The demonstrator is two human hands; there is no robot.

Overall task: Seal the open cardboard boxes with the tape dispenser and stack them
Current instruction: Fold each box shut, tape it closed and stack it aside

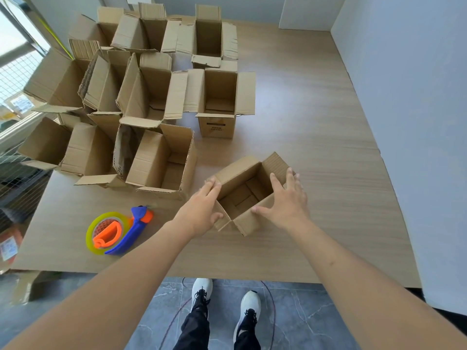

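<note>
Two hands work the small box (249,195): left hand (202,210) pinches its left flap, right hand (285,200) presses flat-fingered; fold opposite flaps level before taping.

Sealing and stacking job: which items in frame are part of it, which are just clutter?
Job:
small open cardboard box, left hand and right hand on its flaps
blue and orange tape dispenser with a yellow roll
cluster of open cardboard boxes
wooden table

Clutter:
red printed package on the floor
white shoes
</note>
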